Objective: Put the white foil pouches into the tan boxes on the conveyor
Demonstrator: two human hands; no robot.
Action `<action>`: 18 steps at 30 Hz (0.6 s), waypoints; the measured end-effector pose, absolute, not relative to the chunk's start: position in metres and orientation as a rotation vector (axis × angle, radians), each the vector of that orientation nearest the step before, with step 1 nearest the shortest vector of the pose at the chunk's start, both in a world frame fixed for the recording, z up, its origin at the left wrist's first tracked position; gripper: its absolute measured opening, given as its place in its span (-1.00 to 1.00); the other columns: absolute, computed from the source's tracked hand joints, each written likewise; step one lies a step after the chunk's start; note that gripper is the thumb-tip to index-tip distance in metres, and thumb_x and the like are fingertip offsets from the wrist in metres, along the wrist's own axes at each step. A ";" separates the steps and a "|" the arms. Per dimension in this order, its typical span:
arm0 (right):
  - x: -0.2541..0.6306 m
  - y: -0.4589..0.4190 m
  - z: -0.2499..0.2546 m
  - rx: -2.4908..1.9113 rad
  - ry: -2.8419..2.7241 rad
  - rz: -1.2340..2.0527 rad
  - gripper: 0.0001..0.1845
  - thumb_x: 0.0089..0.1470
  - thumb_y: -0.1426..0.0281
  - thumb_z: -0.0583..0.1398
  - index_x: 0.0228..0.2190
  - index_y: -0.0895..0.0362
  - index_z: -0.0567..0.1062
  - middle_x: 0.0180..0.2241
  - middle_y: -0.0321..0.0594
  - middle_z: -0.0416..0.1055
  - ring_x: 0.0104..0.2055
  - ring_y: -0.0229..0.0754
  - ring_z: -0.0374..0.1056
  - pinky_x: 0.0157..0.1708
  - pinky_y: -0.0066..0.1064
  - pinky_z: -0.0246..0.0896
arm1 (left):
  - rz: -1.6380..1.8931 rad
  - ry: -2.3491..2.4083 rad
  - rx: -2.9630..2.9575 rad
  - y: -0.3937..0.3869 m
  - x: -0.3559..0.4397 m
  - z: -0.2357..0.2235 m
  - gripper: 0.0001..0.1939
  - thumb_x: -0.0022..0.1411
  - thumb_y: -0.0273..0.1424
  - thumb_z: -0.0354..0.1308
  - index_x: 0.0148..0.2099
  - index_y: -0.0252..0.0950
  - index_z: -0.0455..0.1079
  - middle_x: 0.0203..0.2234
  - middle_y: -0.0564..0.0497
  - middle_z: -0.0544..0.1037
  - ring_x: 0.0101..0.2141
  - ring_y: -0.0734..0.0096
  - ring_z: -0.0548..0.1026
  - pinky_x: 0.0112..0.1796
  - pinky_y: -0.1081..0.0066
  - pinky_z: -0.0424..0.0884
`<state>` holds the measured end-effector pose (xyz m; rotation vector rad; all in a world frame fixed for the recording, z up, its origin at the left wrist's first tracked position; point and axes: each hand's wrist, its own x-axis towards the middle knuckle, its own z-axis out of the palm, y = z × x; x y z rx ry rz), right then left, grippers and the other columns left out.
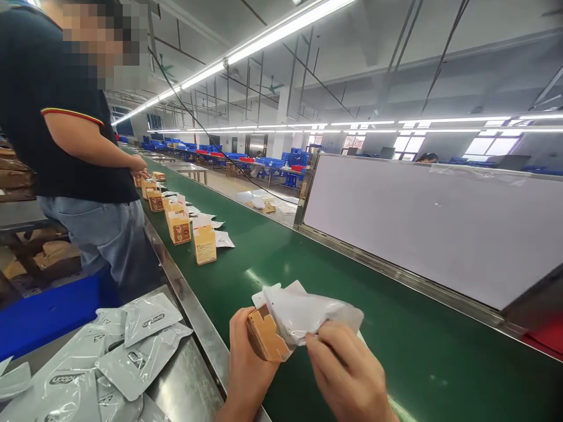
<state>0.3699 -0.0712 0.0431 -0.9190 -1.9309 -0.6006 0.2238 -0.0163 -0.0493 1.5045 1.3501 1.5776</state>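
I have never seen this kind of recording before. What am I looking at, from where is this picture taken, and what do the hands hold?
This picture comes from a camera worn on a person's head, looking forward and down at their own two hands. The left hand grips a small tan cardboard box, and the right hand pinches a white plastic pouch that meets the box. Below them is a green conveyor belt, with more small boxes standing on it. Silvery printed pouches lie piled on a steel ledge at the left. Farther along, another person stands beside the belt.
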 end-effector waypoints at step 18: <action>0.370 -0.076 0.017 -1.219 -2.491 0.807 -0.48 -0.19 0.33 0.33 -0.11 0.14 0.43 -0.10 -0.13 0.43 -0.06 0.00 0.36 0.06 -0.20 0.20 | 1.302 1.108 2.103 -0.051 0.229 -0.071 -0.37 -0.02 -0.54 0.14 0.14 -0.18 0.16 0.07 -0.16 0.26 0.09 0.13 0.30 0.07 0.13 0.35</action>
